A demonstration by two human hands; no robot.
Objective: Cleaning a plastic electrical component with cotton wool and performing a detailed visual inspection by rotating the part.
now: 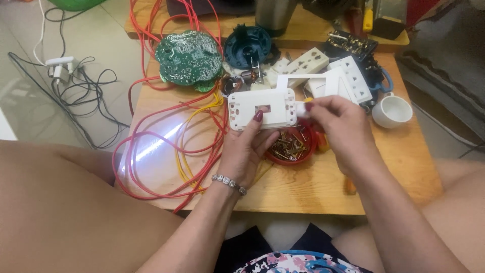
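— While both hands sit near the middle of the frame, what is that white piece between them?

— A white switch plate [261,109], rectangular with rounded corners, a small oblong window at its centre and small holes along its short edges. It is held up above the wooden table [323,187], just over a red bowl of screws [292,146].

— How are the hands placed?

— The left hand [247,149] grips the plate from below, thumb pressed on its face. The right hand [338,126] pinches a small white part [301,107] against the plate's right edge.

— And around it?

— Red wires [151,146] loop across the left of the table, with yellow ones among them. A green circuit board [189,58] lies at upper centre-left, white socket plates [343,78] at upper right, a white cup [393,110] at right.

— Anything unclear?

— The bowl is partly hidden behind the fingers. What the small white part is, I cannot tell. Something orange shows below the right wrist, mostly covered. The items along the top edge are cut off.
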